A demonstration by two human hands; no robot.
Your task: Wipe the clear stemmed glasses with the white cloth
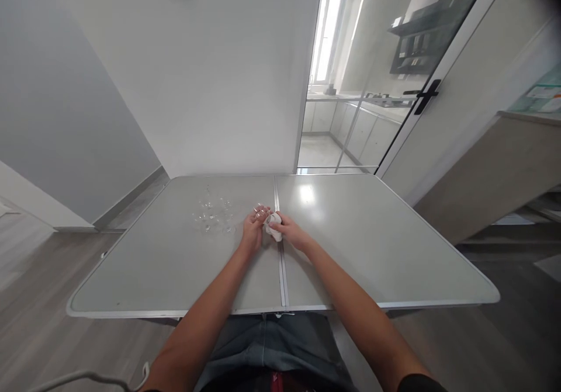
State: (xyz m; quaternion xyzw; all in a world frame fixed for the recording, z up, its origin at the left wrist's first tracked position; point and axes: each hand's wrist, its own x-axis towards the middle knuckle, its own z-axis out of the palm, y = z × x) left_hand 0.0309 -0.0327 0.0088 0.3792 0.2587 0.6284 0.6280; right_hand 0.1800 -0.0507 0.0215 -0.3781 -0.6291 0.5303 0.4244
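Over the table's middle seam, my left hand is closed around a small clear cup, see-through and hard to make out in detail. My right hand grips a crumpled white cloth and presses it against the cup's side; both hands nearly meet there. To the left of my left hand stands a cluster of several clear glass-like pieces, whose exact shapes blur into the tabletop.
The grey folding table has a metal rim and a centre seam. A white wall rises behind it. At the right is a glass door with a black handle, and beyond it a kitchen. A pale cable runs at lower left.
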